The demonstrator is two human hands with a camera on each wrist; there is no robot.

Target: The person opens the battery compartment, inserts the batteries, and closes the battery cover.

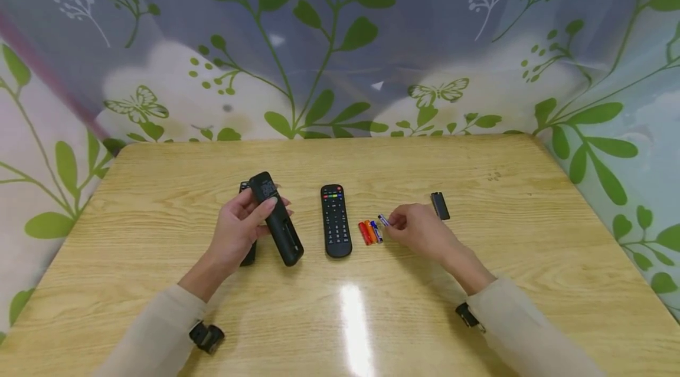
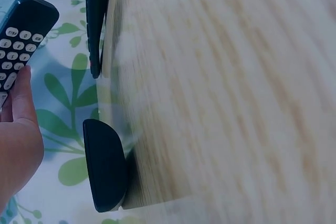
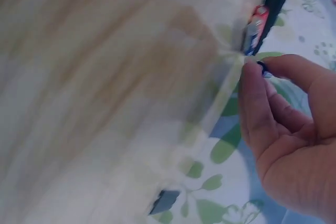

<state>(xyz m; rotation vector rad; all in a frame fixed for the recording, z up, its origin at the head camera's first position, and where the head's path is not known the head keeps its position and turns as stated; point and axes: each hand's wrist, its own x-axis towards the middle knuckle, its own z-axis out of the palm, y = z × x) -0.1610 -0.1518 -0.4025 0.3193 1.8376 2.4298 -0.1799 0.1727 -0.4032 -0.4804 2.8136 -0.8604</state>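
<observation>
My left hand (image 1: 241, 226) grips a black remote control (image 1: 277, 220), its back turned up and the battery compartment uncovered; its keypad side shows in the left wrist view. Beneath that hand a second remote (image 1: 248, 256) lies on the table, partly covered. Thumb and fingertips of my right hand (image 1: 422, 232) pinch a small battery (image 1: 383, 220), mostly hidden by the fingers in the right wrist view, where its dark end (image 3: 262, 67) shows. Just left of these fingertips, a row of red, orange and blue batteries (image 1: 370, 232) lies on the table.
A third remote (image 1: 336, 220) lies face up between the hands on the wooden table (image 1: 287, 318). Beyond the right hand lies a small black battery cover (image 1: 440, 206). A leaf-patterned curtain (image 1: 340, 58) hangs along the table's far edge.
</observation>
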